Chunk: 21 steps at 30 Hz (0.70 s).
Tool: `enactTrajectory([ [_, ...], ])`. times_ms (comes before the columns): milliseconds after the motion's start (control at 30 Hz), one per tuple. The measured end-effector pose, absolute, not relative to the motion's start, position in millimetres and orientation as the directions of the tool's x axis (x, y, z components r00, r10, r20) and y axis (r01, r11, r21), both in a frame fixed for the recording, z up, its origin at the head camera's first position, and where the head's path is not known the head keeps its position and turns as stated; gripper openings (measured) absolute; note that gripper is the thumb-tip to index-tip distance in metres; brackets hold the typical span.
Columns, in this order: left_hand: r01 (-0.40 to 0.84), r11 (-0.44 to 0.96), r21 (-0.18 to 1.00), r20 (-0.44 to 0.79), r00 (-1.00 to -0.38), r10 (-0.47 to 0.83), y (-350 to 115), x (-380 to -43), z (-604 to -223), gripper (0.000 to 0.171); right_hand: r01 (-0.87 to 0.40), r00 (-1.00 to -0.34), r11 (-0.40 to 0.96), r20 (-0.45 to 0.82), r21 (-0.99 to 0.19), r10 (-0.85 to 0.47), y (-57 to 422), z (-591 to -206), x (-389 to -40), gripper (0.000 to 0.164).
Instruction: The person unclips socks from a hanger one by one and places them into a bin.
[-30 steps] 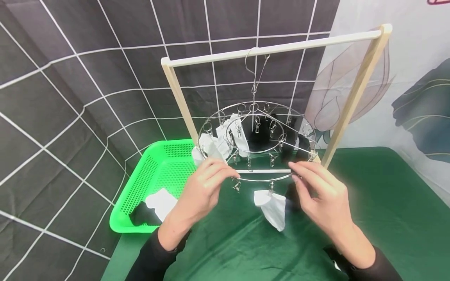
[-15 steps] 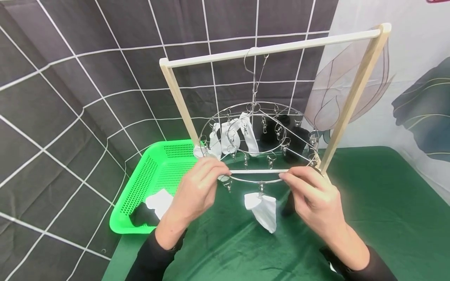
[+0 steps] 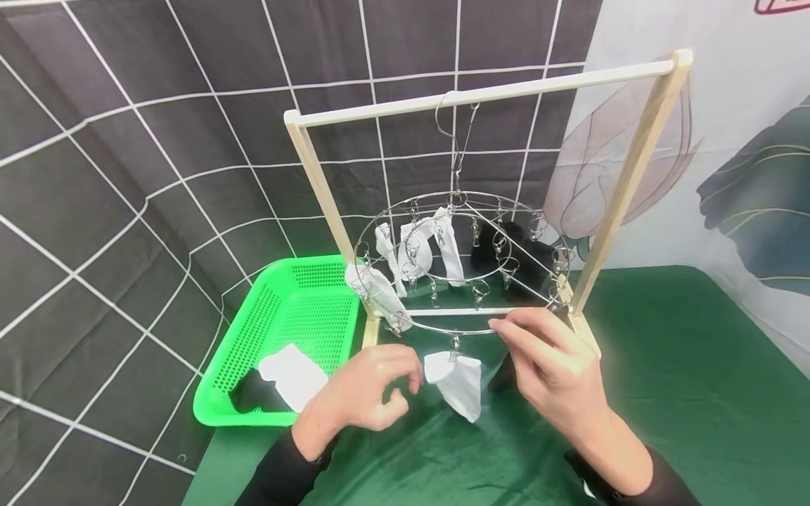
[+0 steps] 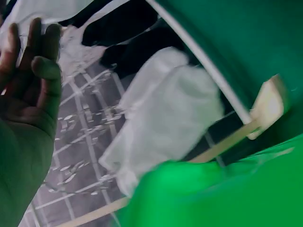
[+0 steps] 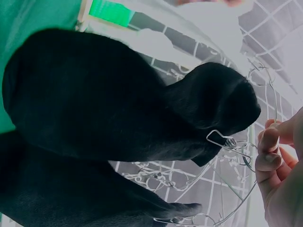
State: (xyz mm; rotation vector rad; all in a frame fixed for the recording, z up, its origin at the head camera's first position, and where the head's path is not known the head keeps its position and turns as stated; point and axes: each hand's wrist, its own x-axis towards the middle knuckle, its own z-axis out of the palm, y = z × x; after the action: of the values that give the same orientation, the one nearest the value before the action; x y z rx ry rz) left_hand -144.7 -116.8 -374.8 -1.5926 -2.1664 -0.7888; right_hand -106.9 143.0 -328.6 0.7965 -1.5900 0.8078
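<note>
A round metal clip hanger [image 3: 449,331] hangs by its hook from a wooden rack. My right hand [image 3: 557,372] pinches the front right of its outer ring between thumb and fingers. My left hand [image 3: 367,386] is off the ring, below its front left, fingers loosely bent and holding nothing. Between the hands a small white sock [image 3: 457,383] dangles from a front clip. More white socks [image 3: 380,289] hang at the left and back. Black socks hang on the right side; one black sock [image 5: 85,94] fills much of the right wrist view, its cuff in a wire clip [image 5: 222,139].
A green basket [image 3: 211,393] on the left holds a white sock [image 3: 294,376] and a black sock [image 3: 256,393]. The rack's top bar [image 3: 380,109] and right post [image 3: 633,176] frame the hanger. Green cloth [image 3: 683,393] covers the table; a dark gridded backdrop [image 3: 190,126] stands behind.
My left hand has let go of the ring and dropped below it. The hanger has turned, bringing the front white sock leftward. My right hand has shifted slightly left, still at the ring.
</note>
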Motion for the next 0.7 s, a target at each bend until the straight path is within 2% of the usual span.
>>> enactTrajectory([
  [67, 0.907, 0.312, 0.283, 0.516, -0.419, 0.747, -116.8, -146.0, -385.6, 0.017, -0.844, -0.151, 0.528, 0.986, -0.089, -0.075, 141.6, -327.9, -105.6, 0.021],
  [100, 0.879, 0.368, 0.305, 0.491, -0.476, 0.730, -115.4, -146.2, -390.0, 0.022, -0.845, -0.153, 0.528, 0.985, -0.090, -0.077, 141.0, -327.4, -105.1, 0.021],
  [200, 0.789, 0.474, 0.391, 0.414, -0.611, 0.675, -106.7, -145.3, -398.4, 0.057, -0.852, -0.159, 0.514, 0.984, -0.095, -0.083, 139.6, -326.4, -103.7, 0.020],
  [267, 0.729, 0.502, 0.467, 0.370, -0.676, 0.638, -98.4, -142.5, -400.7, 0.072, -0.858, -0.162, 0.505, 0.983, -0.097, -0.086, 138.9, -326.1, -103.1, 0.019],
  [333, 0.704, 0.444, 0.554, 0.374, -0.687, 0.623, -89.2, -139.1, -400.9, 0.075, -0.863, -0.164, 0.497, 0.982, -0.098, -0.092, 138.6, -326.3, -102.8, 0.018],
  [433, 0.704, 0.312, 0.638, 0.457, -0.672, 0.583, -75.9, -132.6, -396.8, 0.058, -0.867, -0.161, 0.488, 0.983, -0.096, -0.092, 138.7, -327.7, -103.4, 0.018],
  [567, 0.735, 0.233, 0.636, 0.578, -0.655, 0.488, -65.2, -123.2, -386.8, 0.021, -0.869, -0.160, 0.484, 0.983, -0.097, -0.089, 138.8, -330.6, -104.5, 0.019],
  [700, 0.737, 0.250, 0.628, 0.603, -0.664, 0.442, -62.2, -117.4, -380.5, 0.007, -0.865, -0.163, 0.491, 0.983, -0.101, -0.085, 139.4, -331.6, -104.8, 0.021],
])
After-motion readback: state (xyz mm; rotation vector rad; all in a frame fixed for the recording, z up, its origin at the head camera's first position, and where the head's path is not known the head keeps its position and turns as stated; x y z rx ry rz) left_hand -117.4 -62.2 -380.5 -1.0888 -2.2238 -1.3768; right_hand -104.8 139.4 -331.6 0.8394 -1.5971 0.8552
